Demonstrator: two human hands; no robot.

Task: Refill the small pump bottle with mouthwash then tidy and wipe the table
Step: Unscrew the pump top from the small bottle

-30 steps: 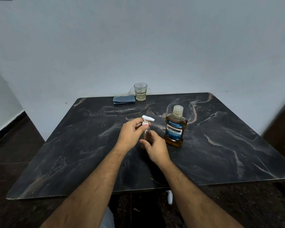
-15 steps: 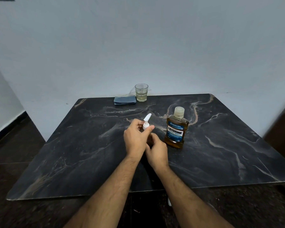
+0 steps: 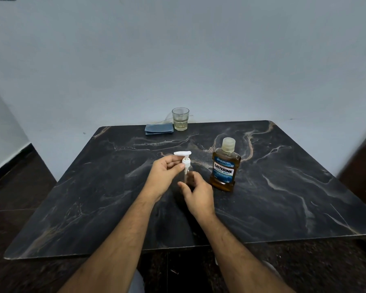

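A small clear pump bottle (image 3: 188, 175) with a white pump head (image 3: 183, 154) stands near the middle of the dark marble table (image 3: 93, 197). My left hand (image 3: 163, 176) pinches the white collar under the pump head with thumb and fingers. My right hand (image 3: 197, 194) wraps around the bottle's clear body and hides its lower part. Just to the right stands an amber mouthwash bottle (image 3: 224, 166) with a blue label, its cap on, upright and untouched.
At the table's far edge a drinking glass (image 3: 180, 119) holds a little pale liquid, with a folded blue cloth (image 3: 159, 128) lying to its left. A white wall rises directly behind the table. Dark floor surrounds it.
The pump head has turned: its spout pointed right, then away, and now points left. My left hand has re-gripped the collar while the right hand stays on the bottle body.
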